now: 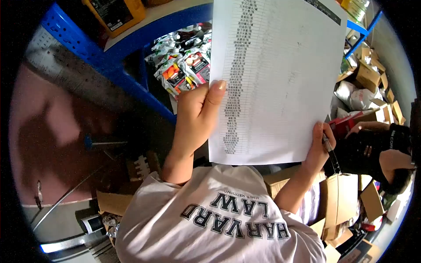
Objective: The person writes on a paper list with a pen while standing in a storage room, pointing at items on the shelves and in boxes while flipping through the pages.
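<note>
A white printed sheet of paper (272,87) is held up in front of me, with a long column of small printed lines and a black header bar at its top right. My left hand (198,105) grips the sheet's left edge, thumb lying over the front and fingers folded behind. At the lower right edge, my right hand (321,142) pinches the paper and also has a dark pen (331,153) in its fingers, the pen pointing down and to the right. The paper covers much of the shelf behind it.
Blue metal shelving (94,59) runs across the upper left, carrying a yellow container (116,15) and, lower, many printed packets (186,65). Open cardboard boxes (342,199) crowd the right side. Another person in a black shirt (372,149) bends among them.
</note>
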Action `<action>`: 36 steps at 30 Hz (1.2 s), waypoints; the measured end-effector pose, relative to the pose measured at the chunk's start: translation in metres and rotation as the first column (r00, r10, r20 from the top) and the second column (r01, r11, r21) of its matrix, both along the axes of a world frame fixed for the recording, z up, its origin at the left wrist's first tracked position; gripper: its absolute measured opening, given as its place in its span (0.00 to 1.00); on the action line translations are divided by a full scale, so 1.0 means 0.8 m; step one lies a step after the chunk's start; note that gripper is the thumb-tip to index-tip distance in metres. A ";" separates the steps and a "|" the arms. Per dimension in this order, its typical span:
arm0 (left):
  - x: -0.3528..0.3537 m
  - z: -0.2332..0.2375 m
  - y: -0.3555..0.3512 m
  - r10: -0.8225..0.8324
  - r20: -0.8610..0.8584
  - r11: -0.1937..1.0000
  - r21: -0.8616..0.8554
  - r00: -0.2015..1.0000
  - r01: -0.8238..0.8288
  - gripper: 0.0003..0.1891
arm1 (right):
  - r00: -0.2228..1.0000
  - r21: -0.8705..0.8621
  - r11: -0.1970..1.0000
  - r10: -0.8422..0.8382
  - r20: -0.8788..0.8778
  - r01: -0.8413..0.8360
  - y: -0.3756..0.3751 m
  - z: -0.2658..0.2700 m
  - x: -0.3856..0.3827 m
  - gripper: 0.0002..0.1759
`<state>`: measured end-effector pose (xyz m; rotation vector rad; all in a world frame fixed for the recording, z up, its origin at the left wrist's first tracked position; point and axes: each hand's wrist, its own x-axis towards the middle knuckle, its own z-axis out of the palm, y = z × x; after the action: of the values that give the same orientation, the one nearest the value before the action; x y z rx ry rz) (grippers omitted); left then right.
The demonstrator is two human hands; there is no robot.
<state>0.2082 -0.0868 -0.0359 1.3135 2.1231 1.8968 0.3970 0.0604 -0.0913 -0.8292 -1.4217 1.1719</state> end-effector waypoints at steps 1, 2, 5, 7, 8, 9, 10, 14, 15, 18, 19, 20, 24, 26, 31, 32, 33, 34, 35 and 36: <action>0.003 0.002 0.002 0.002 -0.003 1.000 0.006 1.000 -0.002 0.21 | 1.000 -0.001 1.000 -0.006 -0.006 0.006 -0.001 0.003 0.001 0.12; 0.006 0.002 0.003 0.023 -0.006 1.000 0.011 1.000 -0.023 0.21 | 1.000 -0.006 1.000 0.016 -0.020 -0.016 -0.003 0.008 0.003 0.12; -0.037 -0.005 -0.020 0.012 0.011 1.000 0.028 1.000 -0.012 0.21 | 1.000 0.007 1.000 0.000 0.029 0.000 -0.020 0.008 -0.037 0.13; -0.037 -0.006 -0.020 0.005 0.037 0.998 0.054 0.999 -0.007 0.21 | 0.998 0.043 0.999 0.003 0.063 -0.006 -0.017 0.009 -0.040 0.13; -0.036 -0.006 -0.021 0.003 0.047 0.998 0.065 0.999 -0.006 0.21 | 0.997 0.058 0.998 0.006 0.077 -0.011 -0.016 0.010 -0.041 0.13; -0.036 -0.006 -0.021 0.006 0.061 0.998 0.069 0.998 -0.010 0.21 | 0.998 0.041 0.999 0.013 0.067 -0.016 -0.017 0.012 -0.043 0.14; -0.034 -0.006 -0.021 0.009 0.077 0.997 0.069 0.997 -0.014 0.21 | 0.998 0.022 1.000 0.021 0.058 -0.022 -0.020 0.016 -0.045 0.14; -0.037 -0.010 -0.023 0.015 0.037 0.997 0.076 0.999 -0.018 0.22 | 0.998 0.009 0.999 0.044 0.048 -0.045 -0.015 0.014 -0.044 0.14; -0.038 -0.013 -0.026 0.019 0.025 0.997 0.075 1.000 -0.021 0.21 | 0.998 0.011 0.999 0.044 0.047 -0.045 -0.016 0.011 -0.047 0.14; -0.030 -0.003 -0.027 0.059 0.053 0.997 0.055 0.997 -0.062 0.21 | 0.997 0.019 0.998 0.055 0.051 -0.056 -0.011 0.010 -0.052 0.14; -0.028 -0.003 -0.027 0.077 0.064 0.995 0.052 0.995 -0.081 0.21 | 0.996 0.021 0.998 0.065 0.056 -0.067 -0.010 0.011 -0.053 0.13; -0.027 -0.004 -0.026 0.084 0.062 0.994 0.064 0.994 -0.088 0.21 | 0.995 0.020 0.997 0.077 0.063 -0.079 -0.008 0.011 -0.055 0.13; -0.024 -0.009 -0.023 0.147 0.054 0.988 0.049 0.988 -0.150 0.20 | 0.985 0.005 0.987 0.162 0.057 -0.162 0.007 0.004 -0.065 0.12; -0.020 -0.007 -0.001 0.193 -0.009 0.981 0.006 0.981 -0.193 0.18 | 0.977 -0.016 0.978 0.206 0.050 -0.206 0.043 -0.007 -0.068 0.11; -0.025 -0.022 0.009 0.347 0.093 0.934 -0.130 0.933 -0.334 0.14 | 0.989 -0.033 0.990 0.137 0.049 -0.135 0.065 -0.033 -0.095 0.10; -0.029 -0.023 0.005 0.356 0.047 0.925 -0.158 0.933 -0.345 0.15 | 0.966 -0.042 0.972 0.236 0.106 -0.233 0.065 -0.028 -0.093 0.09; -0.037 -0.026 0.000 0.360 0.002 0.918 -0.182 0.933 -0.353 0.15 | 0.930 -0.057 0.945 0.328 0.163 -0.323 0.064 -0.022 -0.093 0.09; -0.042 -0.035 -0.002 0.360 -0.002 0.917 -0.182 0.933 -0.354 0.15 | 0.903 -0.093 0.921 0.388 0.183 -0.377 0.063 -0.014 -0.089 0.09; -0.047 -0.043 -0.002 0.361 -0.008 0.917 -0.179 0.933 -0.356 0.15 | 0.872 -0.129 0.894 0.447 0.198 -0.429 0.062 -0.008 -0.087 0.09; -0.050 -0.044 -0.004 0.340 -0.022 0.920 -0.197 0.940 -0.338 0.15 | 0.873 -0.149 0.879 0.471 0.129 -0.452 0.058 -0.008 -0.087 0.10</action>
<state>0.1682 -0.0900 -0.0712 0.9426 2.5942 1.7220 0.3273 0.1071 -0.0976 -0.6900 -1.7634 1.5902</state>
